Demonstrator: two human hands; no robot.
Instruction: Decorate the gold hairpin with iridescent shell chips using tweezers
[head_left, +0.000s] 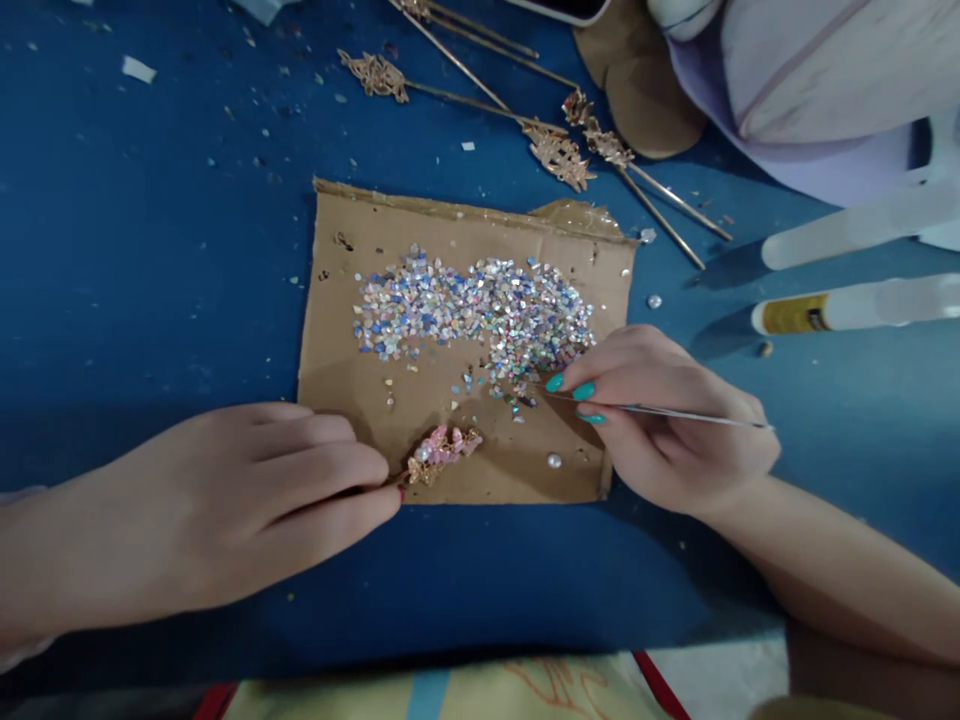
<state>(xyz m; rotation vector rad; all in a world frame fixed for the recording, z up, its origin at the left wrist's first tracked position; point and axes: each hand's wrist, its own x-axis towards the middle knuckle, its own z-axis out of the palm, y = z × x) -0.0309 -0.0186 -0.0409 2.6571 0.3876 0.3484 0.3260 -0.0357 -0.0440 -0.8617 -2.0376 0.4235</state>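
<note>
My left hand [300, 490] pinches the stem of a gold hairpin, whose decorated head [442, 450] carries pink pieces and small beads over the near edge of a cardboard sheet [337, 370]. In my right hand [667, 420], the fingers close on a thin pointed metal tool [694, 413]; whether it is a pick or tweezers I cannot tell. Its tip reaches the near right edge of a spread of shiny multicoloured chips [480, 305] on the cardboard. A white pearl bead [554, 460] lies on the sheet to the left of my right wrist.
Several gold hairpins [559, 155] lie beyond the cardboard. Two white tubes [862, 305], one with a yellow label, extend in from the right. A purple and white object [810, 100] fills the far right corner. Loose bits dot the blue tabletop [150, 250].
</note>
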